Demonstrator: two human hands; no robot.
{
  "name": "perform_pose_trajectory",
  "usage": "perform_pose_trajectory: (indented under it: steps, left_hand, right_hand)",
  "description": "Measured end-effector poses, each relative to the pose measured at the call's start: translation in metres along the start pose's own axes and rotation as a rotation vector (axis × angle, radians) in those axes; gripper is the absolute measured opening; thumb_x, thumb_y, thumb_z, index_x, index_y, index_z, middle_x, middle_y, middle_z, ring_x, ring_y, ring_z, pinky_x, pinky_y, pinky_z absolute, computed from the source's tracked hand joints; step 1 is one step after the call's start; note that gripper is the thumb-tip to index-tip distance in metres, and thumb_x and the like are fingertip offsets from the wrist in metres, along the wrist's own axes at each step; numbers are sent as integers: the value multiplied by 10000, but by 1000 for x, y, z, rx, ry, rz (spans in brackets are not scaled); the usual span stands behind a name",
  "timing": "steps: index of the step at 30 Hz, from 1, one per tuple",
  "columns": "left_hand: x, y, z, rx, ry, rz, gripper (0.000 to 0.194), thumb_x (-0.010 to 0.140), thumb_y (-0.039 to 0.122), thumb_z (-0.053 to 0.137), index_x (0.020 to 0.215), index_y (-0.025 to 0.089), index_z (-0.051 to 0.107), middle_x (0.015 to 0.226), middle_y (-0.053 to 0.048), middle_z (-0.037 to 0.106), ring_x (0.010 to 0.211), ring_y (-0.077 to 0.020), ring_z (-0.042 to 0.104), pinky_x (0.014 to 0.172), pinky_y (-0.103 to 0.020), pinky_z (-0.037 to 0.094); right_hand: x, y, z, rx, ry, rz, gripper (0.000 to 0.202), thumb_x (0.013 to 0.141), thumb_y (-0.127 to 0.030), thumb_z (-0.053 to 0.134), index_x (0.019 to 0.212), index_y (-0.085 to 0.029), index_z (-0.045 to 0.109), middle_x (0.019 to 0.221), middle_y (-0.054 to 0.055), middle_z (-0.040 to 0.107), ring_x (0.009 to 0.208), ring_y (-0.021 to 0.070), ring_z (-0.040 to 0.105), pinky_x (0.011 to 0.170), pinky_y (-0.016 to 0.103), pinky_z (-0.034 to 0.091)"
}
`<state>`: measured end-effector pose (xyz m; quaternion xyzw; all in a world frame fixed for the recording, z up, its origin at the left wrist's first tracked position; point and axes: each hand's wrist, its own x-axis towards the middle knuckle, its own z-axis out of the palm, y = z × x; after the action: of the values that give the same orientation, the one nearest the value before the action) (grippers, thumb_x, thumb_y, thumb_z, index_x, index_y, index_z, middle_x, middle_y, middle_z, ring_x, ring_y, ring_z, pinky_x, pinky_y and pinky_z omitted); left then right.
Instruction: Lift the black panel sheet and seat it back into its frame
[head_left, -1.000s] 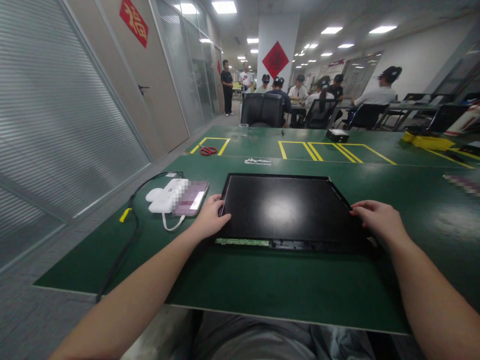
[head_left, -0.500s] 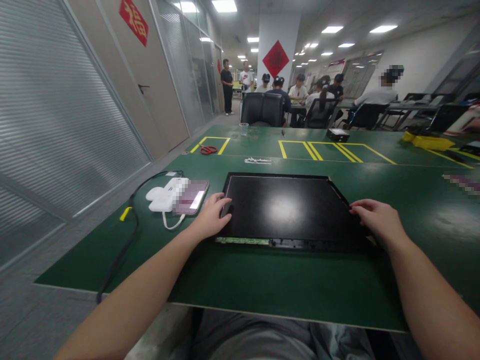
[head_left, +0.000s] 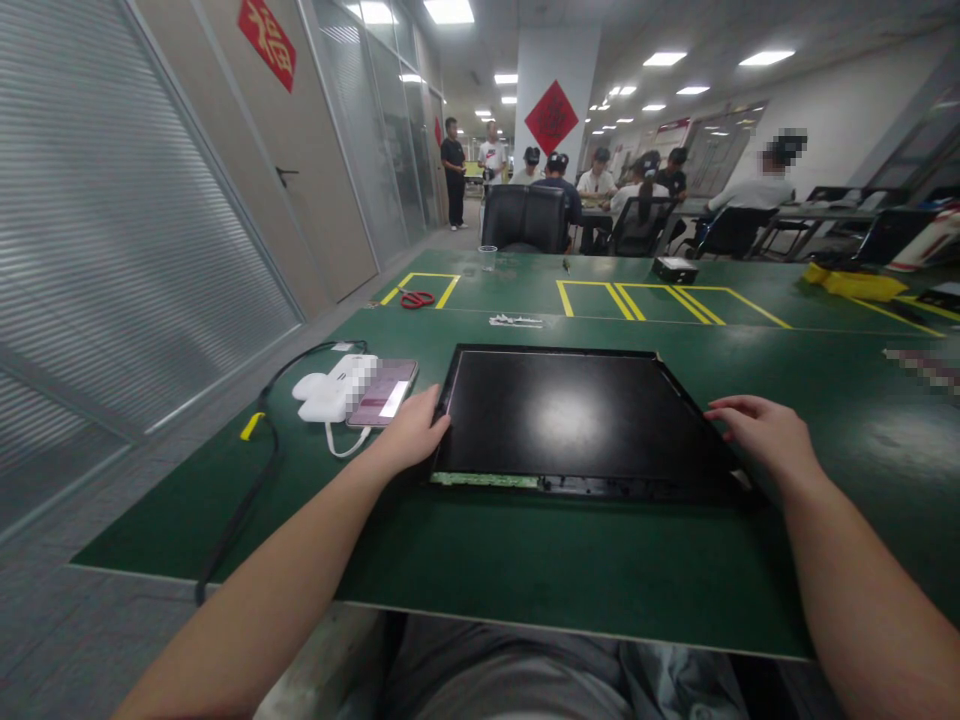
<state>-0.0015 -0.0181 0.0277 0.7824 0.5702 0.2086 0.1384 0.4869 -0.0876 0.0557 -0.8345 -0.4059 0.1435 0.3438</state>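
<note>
A flat black display panel [head_left: 555,410] lies on the green table, with a strip of green circuit board [head_left: 487,481] showing along its near edge. Beside the panel's left edge is my left hand [head_left: 412,432], its thumb and fingers apart and the thumb at the rim. On the other side, my right hand [head_left: 761,432] is loosely bent, fingertips just outside the right edge. Whether those fingertips still touch the panel I cannot tell.
Left of the panel are a phone [head_left: 384,393], a white charger-like device [head_left: 326,400] and a black cable [head_left: 255,490]. Farther back lie red-handled scissors [head_left: 417,299], small white pieces [head_left: 516,321], a clear cup [head_left: 487,257] and a black box [head_left: 675,270]. Several people sit beyond.
Both my hands have shifted slightly outward, away from the panel's middle. The left fingers have come off the panel's top onto its side. The panel stays in place.
</note>
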Motion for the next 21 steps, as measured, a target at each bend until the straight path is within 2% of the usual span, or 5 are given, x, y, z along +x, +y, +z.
perform_pose_trajectory:
  steps: [11, 17, 21]
  left_hand:
    - [1, -7, 1, -118, -3, 1, 624, 861, 171, 582, 1485, 173, 604, 1498, -181, 685, 1455, -372, 596, 1247, -531, 427]
    - [0, -4, 0, -97, -36, -14, 631, 914, 175, 512, 1537, 84, 561, 1574, -234, 605, 1482, -374, 569, 1249, -528, 418]
    - [-2, -4, -1, -224, -8, -56, 646, 879, 145, 554, 1524, 175, 589, 1489, -168, 697, 1419, -345, 635, 1212, -533, 462]
  right_hand:
    - [11, 14, 4, -48, 3, -35, 298, 714, -400, 637, 892, -228, 803, 854, 71, 779, 802, 260, 690, 792, 379, 476]
    - [16, 18, 7, -57, -9, -33, 315, 700, -403, 643, 889, -224, 819, 859, 73, 784, 779, 247, 670, 757, 372, 476]
    - [14, 16, 7, -61, 17, -51, 272, 691, -381, 651, 848, -237, 821, 844, 69, 790, 809, 263, 686, 798, 386, 482]
